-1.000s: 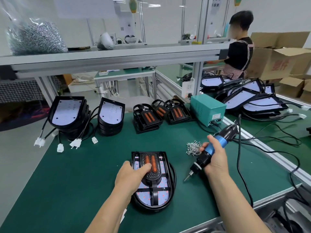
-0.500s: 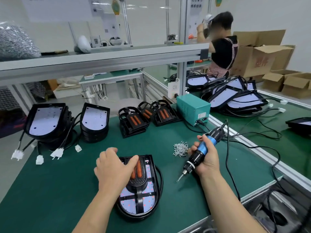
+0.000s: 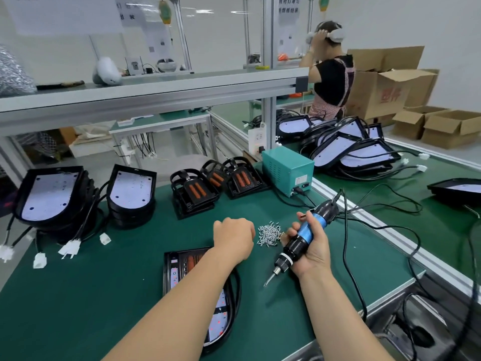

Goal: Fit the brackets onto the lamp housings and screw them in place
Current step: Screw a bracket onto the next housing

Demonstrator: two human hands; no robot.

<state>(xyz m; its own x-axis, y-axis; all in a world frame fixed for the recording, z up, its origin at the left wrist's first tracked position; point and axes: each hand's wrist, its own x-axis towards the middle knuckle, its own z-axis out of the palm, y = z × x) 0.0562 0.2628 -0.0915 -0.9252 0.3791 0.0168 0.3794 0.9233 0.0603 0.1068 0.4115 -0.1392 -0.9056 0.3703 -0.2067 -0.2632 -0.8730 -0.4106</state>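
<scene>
Green matting covers the worktop [image 3: 86,295], and on its near part lies the lamp housing [image 3: 172,272] in work, face up, much of it hidden under the left forearm. A black bracket [image 3: 191,262] with orange strips sits across its far end; whether any screws are in yet cannot be seen.

The left hand [image 3: 233,237] hovers beyond the housing, just left of the small pile of screws [image 3: 269,234], knuckles up and fingers curled under. Whether they already pinch a screw cannot be told. The right hand [image 3: 311,252] wraps its fingers round the blue-and-black electric screwdriver [image 3: 307,234], held off the worktop to the right of the housing with the bit slanting down and left, touching nothing.

The step in hand looks like fetching a screw for the seated bracket. The next move likely calls for one screw picked from the pile, set on a bracket hole, then the bit brought upright onto its head while the left hand steadies the housing.

Spare brackets [image 3: 194,194] stand at the far middle, and stacked housings [image 3: 49,196] wait at the far left.
</scene>
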